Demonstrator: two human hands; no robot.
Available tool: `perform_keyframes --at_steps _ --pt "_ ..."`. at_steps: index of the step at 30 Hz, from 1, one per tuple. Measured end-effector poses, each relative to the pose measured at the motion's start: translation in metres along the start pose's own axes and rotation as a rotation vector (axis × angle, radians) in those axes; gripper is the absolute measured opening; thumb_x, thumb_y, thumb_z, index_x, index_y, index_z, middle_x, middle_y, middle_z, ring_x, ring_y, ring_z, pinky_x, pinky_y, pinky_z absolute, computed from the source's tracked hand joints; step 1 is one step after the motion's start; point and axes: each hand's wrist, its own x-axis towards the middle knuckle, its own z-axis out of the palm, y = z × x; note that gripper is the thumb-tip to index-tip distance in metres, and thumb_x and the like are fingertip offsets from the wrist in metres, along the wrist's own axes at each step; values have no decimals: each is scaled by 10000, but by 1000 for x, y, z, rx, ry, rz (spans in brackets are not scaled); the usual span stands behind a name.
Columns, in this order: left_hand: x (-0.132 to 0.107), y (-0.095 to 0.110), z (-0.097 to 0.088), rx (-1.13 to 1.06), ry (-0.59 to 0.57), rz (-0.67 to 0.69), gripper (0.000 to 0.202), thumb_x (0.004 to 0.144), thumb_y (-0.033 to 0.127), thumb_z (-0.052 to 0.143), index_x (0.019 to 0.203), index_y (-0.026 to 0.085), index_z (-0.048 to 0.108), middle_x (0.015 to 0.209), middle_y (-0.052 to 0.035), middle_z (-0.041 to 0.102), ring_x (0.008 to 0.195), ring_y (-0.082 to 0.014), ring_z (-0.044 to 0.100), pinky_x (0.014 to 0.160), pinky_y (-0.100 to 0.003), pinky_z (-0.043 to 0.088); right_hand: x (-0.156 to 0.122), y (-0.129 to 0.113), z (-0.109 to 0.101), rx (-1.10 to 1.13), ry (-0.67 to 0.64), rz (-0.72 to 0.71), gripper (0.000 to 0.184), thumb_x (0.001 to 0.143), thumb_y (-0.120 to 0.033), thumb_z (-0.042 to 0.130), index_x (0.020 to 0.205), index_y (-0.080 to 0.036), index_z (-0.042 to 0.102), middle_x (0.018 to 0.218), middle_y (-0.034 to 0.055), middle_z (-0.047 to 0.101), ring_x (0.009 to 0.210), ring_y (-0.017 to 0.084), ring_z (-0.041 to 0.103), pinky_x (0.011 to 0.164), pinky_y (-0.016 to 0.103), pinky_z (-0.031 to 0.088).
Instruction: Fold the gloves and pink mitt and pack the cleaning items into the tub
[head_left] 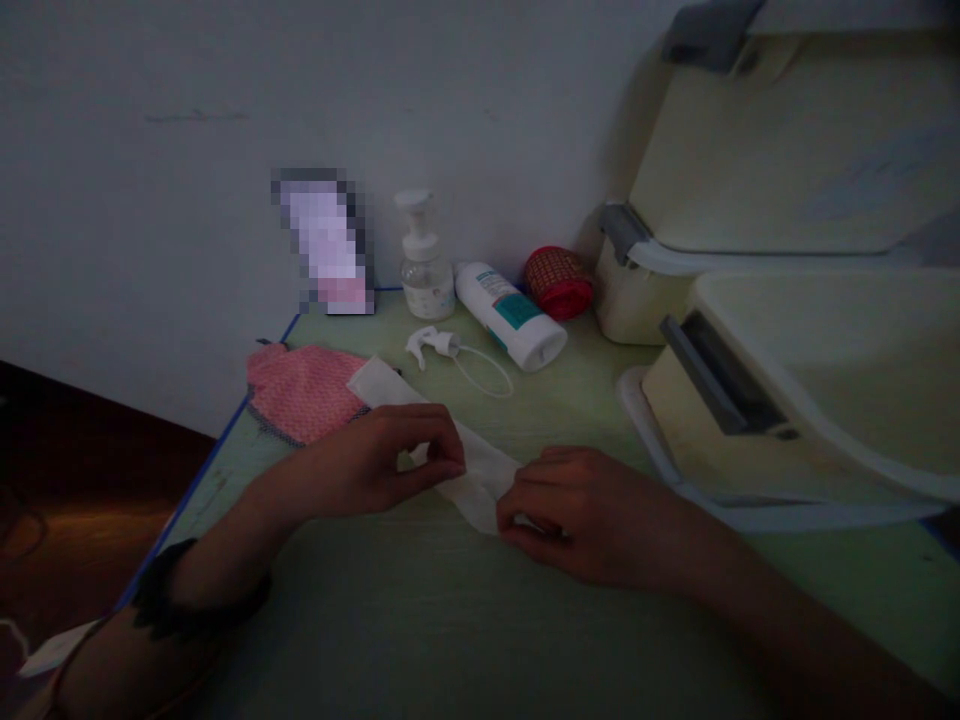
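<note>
A long, thin white strip, like a folded tissue or soft cloth, runs slantwise across the table under both hands. My left hand is closed in a pinch on the middle of the strip, thumb and forefinger tips together. With bent fingers, my right hand grips the strip's near right end, and its fingertips are partly hidden. The strip's far left end rests against a pink patterned cloth with a dark edge. Just beyond the hands lies a white spray trigger with its thin tube curled on the table.
Along the wall stand a clear pump bottle and a blurred-out upright phone-like object. A white bottle with a green label lies on its side, near a red patterned round item. Cream storage bins fill the right side.
</note>
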Motion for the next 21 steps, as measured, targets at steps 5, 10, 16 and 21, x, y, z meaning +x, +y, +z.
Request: perform_keyframes --at_steps 5,10,16,21 --pt "0 0 1 -5 -14 -13 125 857 263 492 840 173 577 799 1 580 704 -104 525 652 -224 415 1 0 4 -19 -78 -39 178 865 -240 469 809 -178 626 735 3 650 678 124 535 664 265 351" --pt "0 2 1 -12 -24 9 140 864 260 474 853 171 582 828 -14 592 732 -112 543 675 -230 425 -1 0 -1 27 -90 -12 173 851 -245 483 850 -182 645 738 6 659 685 134 543 660 266 359" --pt "0 3 -1 4 -121 -47 163 798 296 583 934 209 610 954 -6 610 874 -137 571 796 -257 435 -1 2 -3 80 -196 39 175 836 -230 497 874 -187 662 788 18 684 732 151 584 705 279 390" --pt "2 1 0 32 -189 -2 144 825 201 542 928 217 641 1008 -20 585 932 -131 560 849 -246 417 -2 4 -1 125 -228 71 179 830 -232 499 888 -195 664 825 25 690 761 156 606 727 280 407"
